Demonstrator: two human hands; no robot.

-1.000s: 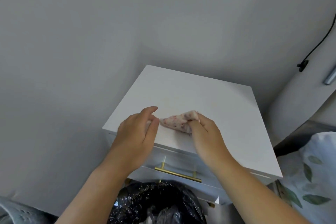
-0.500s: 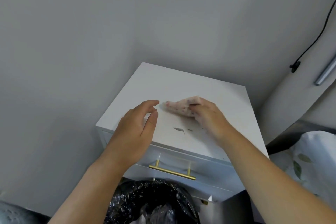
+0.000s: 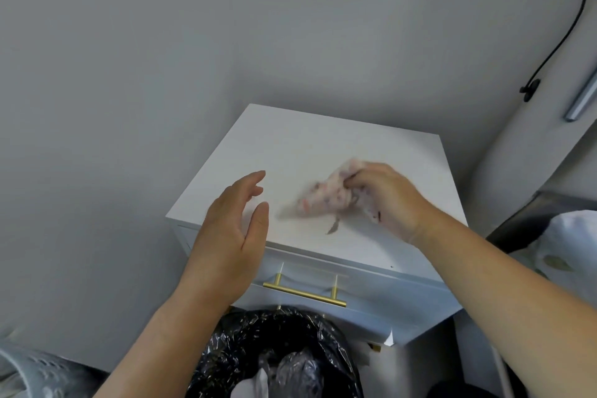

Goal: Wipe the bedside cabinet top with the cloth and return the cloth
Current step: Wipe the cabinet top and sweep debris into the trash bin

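Note:
The white bedside cabinet (image 3: 323, 145) stands in a corner against grey walls. My right hand (image 3: 391, 200) grips a bunched pink spotted cloth (image 3: 323, 200) at the middle of the cabinet top; the cloth is blurred with motion. A dark smear (image 3: 333, 225) lies on the top just below the cloth. My left hand (image 3: 231, 233) hovers with fingers apart over the front left edge of the top, holding nothing.
A bin lined with a black bag (image 3: 277, 355) sits in front of the cabinet, under the drawer with a gold handle (image 3: 303, 292). A leaf-print pillow (image 3: 565, 245) is at the right. A black cable (image 3: 555, 45) runs down the right wall. A grey basket (image 3: 29, 375) shows at bottom left.
My right hand has moved the cloth back and to the right across the top, uncovering a dark smear. My left hand has let go of the cloth's corner and opened.

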